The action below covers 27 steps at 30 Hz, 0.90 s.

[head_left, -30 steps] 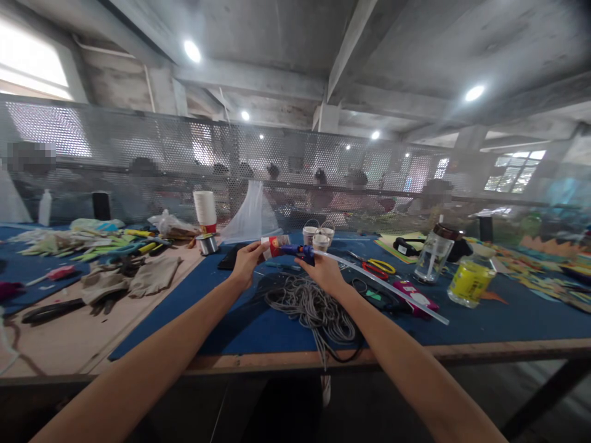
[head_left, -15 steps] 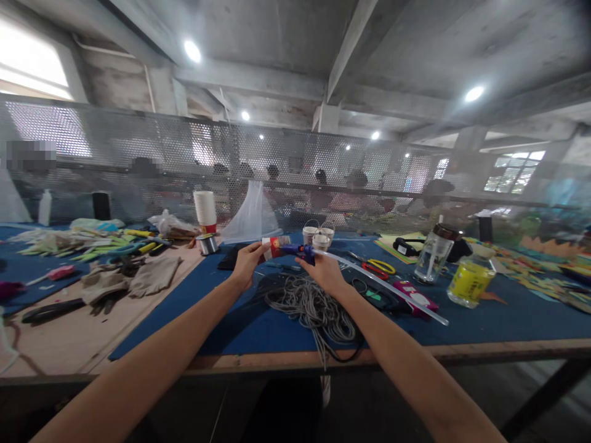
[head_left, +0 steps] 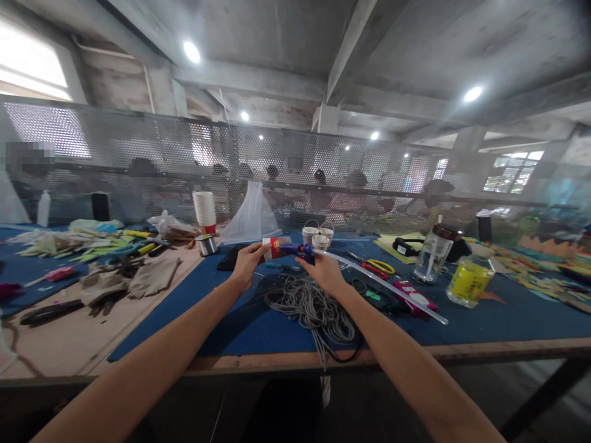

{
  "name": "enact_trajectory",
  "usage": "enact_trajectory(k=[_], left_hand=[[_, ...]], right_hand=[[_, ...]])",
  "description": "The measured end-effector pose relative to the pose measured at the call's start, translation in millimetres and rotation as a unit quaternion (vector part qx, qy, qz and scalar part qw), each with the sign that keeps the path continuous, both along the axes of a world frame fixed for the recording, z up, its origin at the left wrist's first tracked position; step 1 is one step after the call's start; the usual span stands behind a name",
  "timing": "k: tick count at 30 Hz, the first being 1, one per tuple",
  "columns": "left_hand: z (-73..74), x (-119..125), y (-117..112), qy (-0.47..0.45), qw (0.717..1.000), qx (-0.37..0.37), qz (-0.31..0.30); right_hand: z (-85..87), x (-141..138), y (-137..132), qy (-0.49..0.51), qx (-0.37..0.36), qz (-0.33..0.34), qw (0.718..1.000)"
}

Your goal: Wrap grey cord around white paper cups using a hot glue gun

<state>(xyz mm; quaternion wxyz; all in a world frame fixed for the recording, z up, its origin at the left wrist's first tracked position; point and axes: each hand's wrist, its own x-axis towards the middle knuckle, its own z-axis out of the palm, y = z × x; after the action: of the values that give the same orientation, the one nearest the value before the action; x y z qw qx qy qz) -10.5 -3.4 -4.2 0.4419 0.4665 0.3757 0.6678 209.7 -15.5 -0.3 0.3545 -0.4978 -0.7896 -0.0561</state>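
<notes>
My left hand (head_left: 245, 261) is closed on a small paper cup (head_left: 276, 245) with a red and white print, held on its side above the blue table mat (head_left: 484, 320). My right hand (head_left: 323, 269) grips a blue glue gun (head_left: 298, 250) whose nozzle points at the cup. A long clear glue stick (head_left: 388, 287) runs out of the gun's back toward the right. Under both hands lies a coil of grey cord (head_left: 314, 311).
Red and yellow scissors (head_left: 376, 267), a clear jar (head_left: 431, 255), a yellow jar (head_left: 468, 280) and a pink box (head_left: 415, 296) lie to the right. A stack of paper cups (head_left: 204, 211), gloves (head_left: 152, 275) and tools sit left. A mesh fence (head_left: 138, 154) with people behind stands at the back.
</notes>
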Motion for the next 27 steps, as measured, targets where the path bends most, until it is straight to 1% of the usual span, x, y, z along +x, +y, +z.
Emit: enact_trajectory(k=[7, 17, 22, 27], left_hand=[[0.3, 0.8, -0.9, 0.007, 1.0, 0.0, -0.007], [1.4, 1.8, -2.9, 0.03, 0.999, 0.006, -0.007], [1.4, 2.0, -3.5, 0.048, 0.999, 0.01, -0.011], [-1.9, 0.4, -0.2, 0.051, 0.998, 0.018, -0.02]], right_hand=[[1.5, -0.3, -0.6, -0.018, -0.018, -0.026, 0.999], [2.3, -0.1, 0.5, -0.023, -0.026, -0.037, 0.999], [2.9, 0.4, -0.3, -0.019, -0.019, -0.037, 0.999], [3.6, 0.2, -0.4, -0.021, -0.014, -0.041, 0.999]])
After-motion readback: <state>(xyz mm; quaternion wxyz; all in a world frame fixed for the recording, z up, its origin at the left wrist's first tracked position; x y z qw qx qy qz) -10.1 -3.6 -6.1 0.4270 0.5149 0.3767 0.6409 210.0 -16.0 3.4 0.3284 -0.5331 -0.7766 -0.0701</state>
